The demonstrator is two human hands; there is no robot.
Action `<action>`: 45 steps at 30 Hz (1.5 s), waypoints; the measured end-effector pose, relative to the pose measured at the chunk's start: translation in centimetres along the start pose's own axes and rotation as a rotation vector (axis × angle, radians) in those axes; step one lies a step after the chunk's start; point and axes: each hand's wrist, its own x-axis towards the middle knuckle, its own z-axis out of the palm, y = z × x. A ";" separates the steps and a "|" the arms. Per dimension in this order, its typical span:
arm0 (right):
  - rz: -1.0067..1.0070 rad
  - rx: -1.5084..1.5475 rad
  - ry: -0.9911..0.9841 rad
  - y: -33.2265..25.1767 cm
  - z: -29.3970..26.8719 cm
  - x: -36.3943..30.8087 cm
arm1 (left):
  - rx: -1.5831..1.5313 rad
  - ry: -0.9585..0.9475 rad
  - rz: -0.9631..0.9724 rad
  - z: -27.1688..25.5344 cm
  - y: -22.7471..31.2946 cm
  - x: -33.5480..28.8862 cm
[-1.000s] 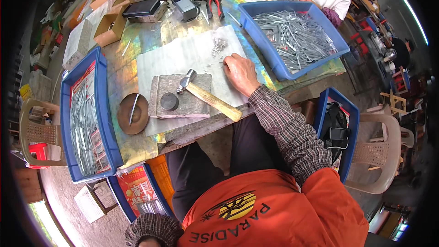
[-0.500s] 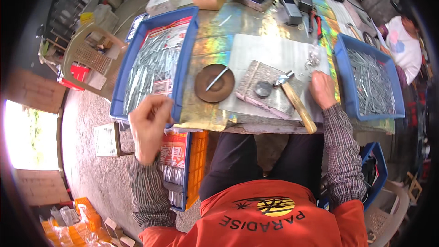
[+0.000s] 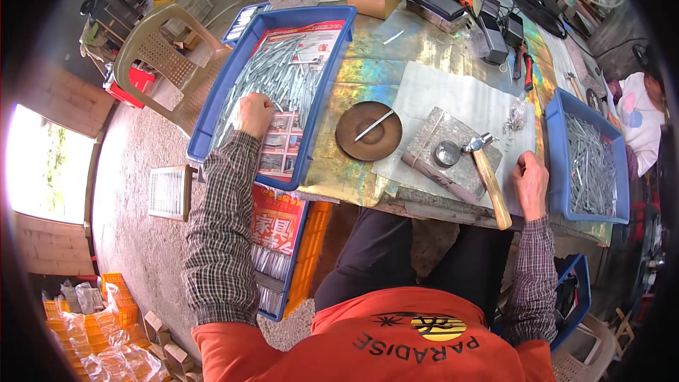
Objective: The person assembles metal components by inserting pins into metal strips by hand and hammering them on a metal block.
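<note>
My left hand (image 3: 252,114) reaches into the blue tray (image 3: 233,78) on my left and rests on a heap of thin metal rods (image 3: 272,74) that lie on printed paper. Whether it grips any rods I cannot tell. My right hand (image 3: 530,175) rests on the white sheet (image 3: 453,95) near the table's front edge, fingers curled, just right of the wooden handle of a hammer (image 3: 486,173). The hammer's head lies on a grey stone slab (image 3: 445,148) beside a small metal ring (image 3: 447,153). A round brown dish (image 3: 368,131) holds one rod.
A second blue tray (image 3: 559,163) full of metal rods stands at the right. Boxes, pliers, cables and black devices crowd the far side of the table. A plastic chair (image 3: 159,49) stands at the left. Another person (image 3: 640,124) sits at the far right.
My left hand has risen from below the table edge into the left blue tray, onto the rods. My right hand has stayed beside the hammer handle. My head has turned further left.
</note>
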 end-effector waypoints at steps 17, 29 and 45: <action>0.030 0.028 0.078 -0.3 1.0 -0.3 | 0.206 -0.091 -0.249 1.9 -1.1 2.6; 0.032 0.105 0.081 -0.2 0.8 -0.7 | -0.079 -0.055 -0.164 0.2 -0.5 -0.7; 0.056 0.232 0.173 -0.3 2.4 -2.1 | -0.075 0.166 -0.046 2.3 -4.4 -0.7</action>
